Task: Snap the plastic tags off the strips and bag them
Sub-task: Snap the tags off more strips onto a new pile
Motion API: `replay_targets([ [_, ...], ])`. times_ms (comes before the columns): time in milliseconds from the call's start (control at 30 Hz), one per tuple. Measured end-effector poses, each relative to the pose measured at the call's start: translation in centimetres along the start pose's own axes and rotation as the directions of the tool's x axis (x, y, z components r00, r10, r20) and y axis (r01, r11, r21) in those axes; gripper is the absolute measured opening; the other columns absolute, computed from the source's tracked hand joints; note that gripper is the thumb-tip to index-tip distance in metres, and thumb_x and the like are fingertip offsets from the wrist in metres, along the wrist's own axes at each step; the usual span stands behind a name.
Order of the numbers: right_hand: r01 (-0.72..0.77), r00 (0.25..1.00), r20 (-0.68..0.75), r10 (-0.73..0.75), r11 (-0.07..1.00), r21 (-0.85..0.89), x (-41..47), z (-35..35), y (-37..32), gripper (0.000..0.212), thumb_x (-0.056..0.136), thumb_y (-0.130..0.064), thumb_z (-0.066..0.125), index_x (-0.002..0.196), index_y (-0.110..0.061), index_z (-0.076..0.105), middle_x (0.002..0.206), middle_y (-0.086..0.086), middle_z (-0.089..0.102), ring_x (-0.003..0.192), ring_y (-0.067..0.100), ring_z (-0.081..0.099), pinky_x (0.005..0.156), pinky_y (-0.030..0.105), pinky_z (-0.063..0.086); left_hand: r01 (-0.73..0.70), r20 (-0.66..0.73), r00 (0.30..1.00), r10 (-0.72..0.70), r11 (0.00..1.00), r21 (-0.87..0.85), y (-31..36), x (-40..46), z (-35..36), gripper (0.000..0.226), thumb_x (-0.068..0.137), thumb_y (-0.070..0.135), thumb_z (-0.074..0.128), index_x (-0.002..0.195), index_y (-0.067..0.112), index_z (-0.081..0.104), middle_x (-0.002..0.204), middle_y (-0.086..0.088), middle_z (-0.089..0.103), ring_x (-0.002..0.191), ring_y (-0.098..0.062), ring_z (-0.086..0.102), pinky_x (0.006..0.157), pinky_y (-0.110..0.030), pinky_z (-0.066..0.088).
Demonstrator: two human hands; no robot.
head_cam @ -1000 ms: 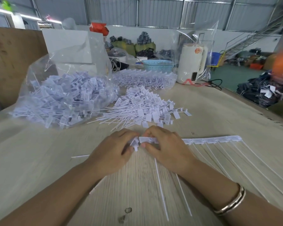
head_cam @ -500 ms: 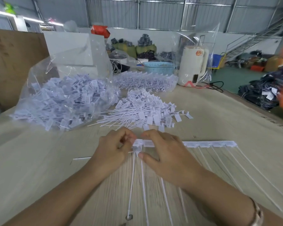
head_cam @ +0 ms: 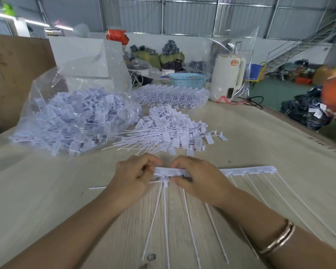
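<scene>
Both hands on the tag strip [head_cam: 246,170], which lies flat on the desk [head_cam: 37,191], tails fanning toward the person. Left hand [head_cam: 133,176] pinches the strip's left end; right hand [head_cam: 199,178] curls over it just beside, fingers grasping the strip. Tag under the left fingers looks partly twisted off, blurred, can't confirm. Loose snapped tags [head_cam: 169,133] piled just beyond the hands; clear bag [head_cam: 76,113] of tags to their left.

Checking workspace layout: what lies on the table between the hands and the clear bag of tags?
In the head view, the loose pile of snapped tags lies there, ahead of both hands and right of the bag.
</scene>
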State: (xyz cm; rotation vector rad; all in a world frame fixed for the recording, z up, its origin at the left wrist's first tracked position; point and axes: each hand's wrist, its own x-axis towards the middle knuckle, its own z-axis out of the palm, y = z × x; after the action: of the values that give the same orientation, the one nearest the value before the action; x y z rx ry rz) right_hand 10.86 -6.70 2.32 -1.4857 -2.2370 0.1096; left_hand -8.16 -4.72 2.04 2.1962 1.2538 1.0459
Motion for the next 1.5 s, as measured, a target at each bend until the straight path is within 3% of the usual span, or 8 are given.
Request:
replay_targets([
  [200,0.055,0.997,-0.054,-0.055,0.999,-0.002,-0.2,0.4,-0.6,0.019,0.086,-0.042,0.059,0.100,-0.028,0.060,0.091,-0.009,0.061,0.081,0.010,0.056,0.066,0.028,0.042,-0.117,0.091,0.992,0.090,0.931,0.345,-0.7,0.1,0.2,0.055,0.077,0.063,0.019,0.088,0.033,0.064,0.085,0.019,0.061,0.093,-0.003,0.045,0.085,-0.032,0.023],
  [500,0.061,0.998,-0.030,-0.063,0.996,-0.057,-0.1,0.6,-0.4,0.025,0.093,-0.047,0.046,0.107,-0.029,0.058,0.092,-0.009,0.060,0.082,0.012,0.056,0.069,0.028,0.041,-0.226,0.027,0.972,0.234,0.895,0.385,-0.9,0.2,0.1,0.026,0.088,0.048,0.054,0.079,0.027,0.066,0.072,0.021,0.051,0.082,-0.008,0.048,0.076,-0.029,0.020],
  [667,0.043,0.999,-0.019,-0.042,0.999,0.028,-0.1,0.4,-0.5,0.023,0.095,-0.045,0.042,0.103,-0.030,0.058,0.091,-0.012,0.059,0.083,0.009,0.056,0.072,0.029,0.043,-0.247,-0.006,0.965,0.262,0.914,0.321,-0.5,0.3,0.1,0.051,0.081,0.059,0.030,0.081,0.024,0.068,0.074,0.019,0.055,0.080,-0.007,0.044,0.072,-0.030,0.020],
  [900,0.048,0.998,-0.034,-0.043,0.989,0.137,-0.2,0.0,-0.5,0.022,0.097,-0.038,0.041,0.095,-0.025,0.059,0.076,-0.015,0.052,0.072,0.009,0.052,0.069,0.033,0.045,-0.287,-0.059,0.947,0.317,0.913,0.291,0.0,0.4,0.3,0.043,0.086,0.047,0.038,0.079,0.017,0.067,0.076,0.008,0.062,0.079,-0.015,0.047,0.071,-0.032,0.024],
  [1067,0.020,0.999,-0.033,-0.013,0.974,0.227,-0.4,0.1,-0.5,0.031,0.098,-0.035,0.042,0.068,-0.044,0.046,0.063,-0.012,0.051,0.064,0.010,0.049,0.066,0.034,0.045,-0.381,0.006,0.911,0.412,0.837,0.393,0.1,0.3,0.0,0.032,0.088,0.041,0.044,0.081,0.019,0.066,0.078,0.009,0.061,0.082,-0.012,0.044,0.069,-0.031,0.026],
  [1133,0.011,1.000,-0.018,-0.007,0.969,0.246,-0.4,0.1,-0.5,0.022,0.097,-0.035,0.045,0.079,-0.038,0.057,0.069,-0.007,0.058,0.066,0.015,0.054,0.068,0.038,0.047,-0.373,0.007,0.915,0.404,0.836,0.403,0.1,0.4,-0.3,0.031,0.089,0.040,0.042,0.081,0.022,0.066,0.078,0.011,0.061,0.082,-0.011,0.045,0.070,-0.027,0.022],
  [1300,0.019,0.999,-0.043,0.002,0.877,0.479,-0.2,0.0,-0.6,0.021,0.098,-0.023,0.047,0.089,-0.014,0.064,0.069,-0.010,0.059,0.064,0.003,0.056,0.068,0.026,0.046,-0.392,-0.042,0.910,0.413,0.888,0.240,0.0,0.8,-0.8,0.029,0.088,0.036,0.045,0.082,0.018,0.066,0.078,0.010,0.061,0.080,-0.010,0.045,0.074,-0.032,0.030],
  [1500,-0.072,0.995,0.011,0.104,0.611,0.788,0.1,-0.7,0.4,0.020,0.094,-0.023,0.048,0.088,-0.027,0.066,0.065,-0.005,0.062,0.057,0.015,0.055,0.057,0.024,0.043,-0.303,-0.061,0.953,0.297,0.939,-0.165,0.2,0.5,-2.0,0.008,0.085,0.027,0.058,0.079,0.031,0.063,0.078,0.015,0.060,0.082,-0.003,0.052,0.078,-0.016,0.036],
])
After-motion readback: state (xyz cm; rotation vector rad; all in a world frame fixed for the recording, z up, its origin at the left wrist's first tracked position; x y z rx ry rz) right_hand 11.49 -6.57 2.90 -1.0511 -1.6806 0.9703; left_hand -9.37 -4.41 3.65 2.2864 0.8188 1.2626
